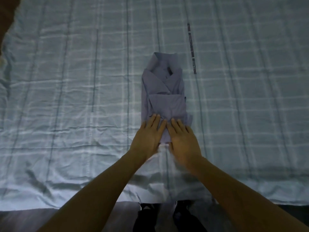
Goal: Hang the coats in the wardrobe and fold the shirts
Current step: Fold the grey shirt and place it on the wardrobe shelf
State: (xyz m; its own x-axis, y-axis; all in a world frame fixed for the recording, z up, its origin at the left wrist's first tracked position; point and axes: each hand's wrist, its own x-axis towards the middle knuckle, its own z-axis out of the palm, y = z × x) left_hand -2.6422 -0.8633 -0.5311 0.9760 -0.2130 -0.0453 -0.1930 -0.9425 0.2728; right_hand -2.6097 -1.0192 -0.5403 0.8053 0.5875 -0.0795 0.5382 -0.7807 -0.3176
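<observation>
Ok so the shirt (164,97) is lying about mid-bed, collar at the far end, with the sides and sleeves already tucked in so it's one narrow strip. Both hands are flat on its near end, fingers straight, gripping nothing. The left hand (147,136) is on the near-left corner and the right hand (183,139) is just beside it, almost touching. To me this looks like the press-it-flat bit before the near end gets folded up toward the collar.

If it were me, I'd push the creases out from the middle toward the edges. Then I'd slide the fingers under the near hem and lift both corners together so the fold lands square (a bit of fabric pokes out on the right edge by the right hand, and I'd tuck that in first).

Around it there's the checked sheet on the bed (66,97), pretty rumpled, and a dark printed strip (192,49) of lettering far-right of the shirt, apart from it. The person's feet (147,213) are on the floor (33,220) at the near edge. I can't see anything blocking the fold; the wrinkly sheet underneath is the only nuisance, I'd guess. No coats or wardrobe in view.
</observation>
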